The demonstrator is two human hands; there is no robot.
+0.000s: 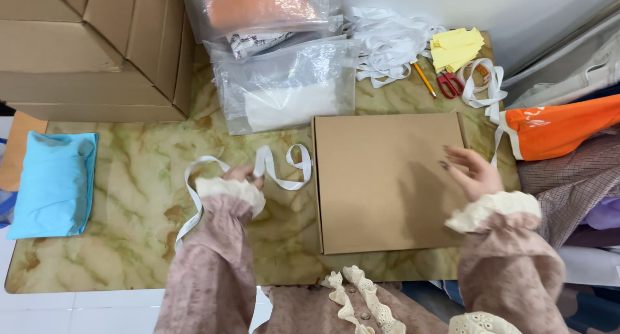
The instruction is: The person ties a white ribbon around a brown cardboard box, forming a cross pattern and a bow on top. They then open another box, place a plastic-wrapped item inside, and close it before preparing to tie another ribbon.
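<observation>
A light blue folded cloth (55, 183) lies at the far left edge of the marbled green-and-cream table (135, 243). Large cardboard cartons (90, 46) stand at the upper left.

The left hand (240, 174) is closed on a white ribbon (284, 168). The ribbon is narrow, flat and plain white. One length runs from the hand in a loop to the left and down along the sleeve; the other length curls in two loops to the right, ending just beside the flat box.

Clear plastic bags (284, 82) with white and orange contents lie behind the ribbon.

The flat brown cardboard box (384, 182) lies closed at table centre, its lid plain and unmarked. The right hand (475, 172) rests at the box's right edge, fingers spread wide, holding nothing.

Behind the box lie a tangle of white ribbon (387, 43), a pencil (424, 79), yellow paper notes (456, 48) and red-handled scissors (450, 84). An orange bag (562, 127) lies at the right.
</observation>
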